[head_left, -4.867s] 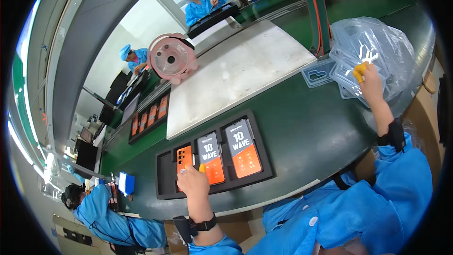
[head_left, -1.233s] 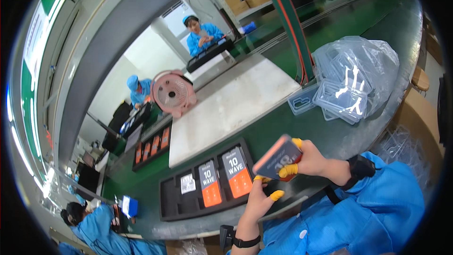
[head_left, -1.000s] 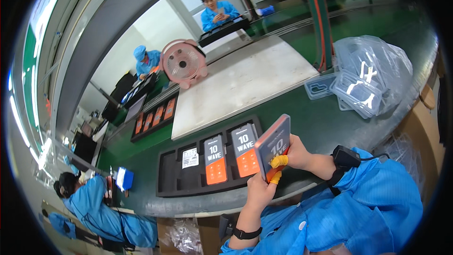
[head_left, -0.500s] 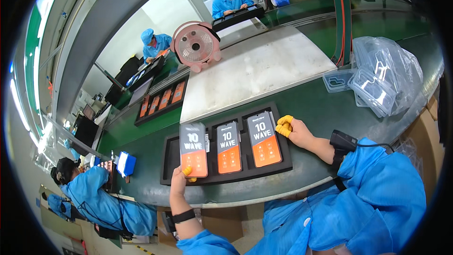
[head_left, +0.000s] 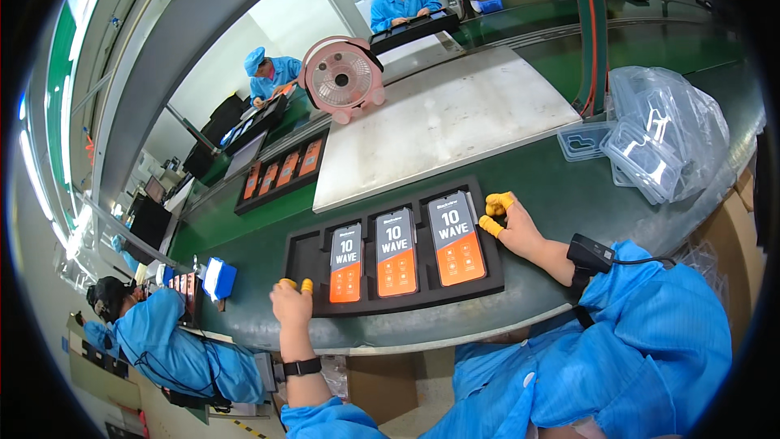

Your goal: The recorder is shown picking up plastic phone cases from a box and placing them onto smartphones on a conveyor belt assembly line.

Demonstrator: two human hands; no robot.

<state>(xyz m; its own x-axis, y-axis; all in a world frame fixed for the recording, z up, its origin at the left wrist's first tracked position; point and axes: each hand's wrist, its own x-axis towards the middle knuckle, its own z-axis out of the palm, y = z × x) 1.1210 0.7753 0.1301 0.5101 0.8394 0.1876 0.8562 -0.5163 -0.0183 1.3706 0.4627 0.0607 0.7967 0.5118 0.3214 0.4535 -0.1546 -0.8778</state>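
Three smartphones lie face up in a black foam tray (head_left: 302,257), each with a grey and orange front: a left phone (head_left: 346,264), a middle phone (head_left: 396,256) and a right phone (head_left: 457,240). My left hand (head_left: 291,304) is at the tray's near left corner, with yellow finger cots on its fingertips. Its thumb and forefinger are apart and hold nothing. Beside the tray's right edge is my right hand (head_left: 517,229), also wearing yellow finger cots. Its fingers are spread, with nothing between them; whether they touch the tray I cannot tell.
A white board (head_left: 439,126) lies beyond the tray, with a pink fan (head_left: 343,80) at its left. Another tray of phones (head_left: 280,171) sits farther left. Clear plastic cases (head_left: 642,154) in a bag stand at right. Co-workers in blue sit around the green bench, one nearby at left (head_left: 175,337).
The left phone, held in my left hand before, now lies in the tray. My left hand has let it go and moved left. My right hand's fingers have spread a little.
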